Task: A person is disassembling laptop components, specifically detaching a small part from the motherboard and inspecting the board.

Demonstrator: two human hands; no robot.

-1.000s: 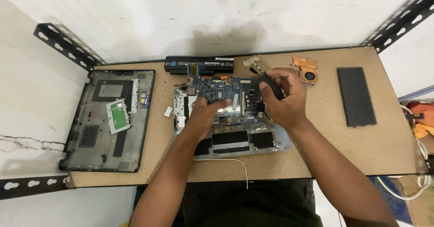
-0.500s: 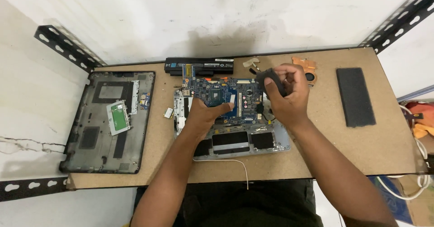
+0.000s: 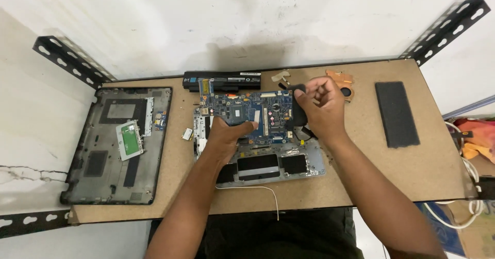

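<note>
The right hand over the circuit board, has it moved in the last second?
Yes. The right hand has lifted the black part slightly toward the table's back edge, nearer the copper heatsink.

A wooden table point(image 3: 361, 187) is set against a wall. At its middle an opened laptop base point(image 3: 268, 163) is laid, with a circuit board point(image 3: 258, 112) on its far half. Behind the board a battery bar point(image 3: 221, 79) is placed. To the left a laptop bottom cover point(image 3: 116, 145) is laid; to the right a flat pad point(image 3: 396, 113). Between board and pad a copper heatsink point(image 3: 341, 78) is found.
</note>
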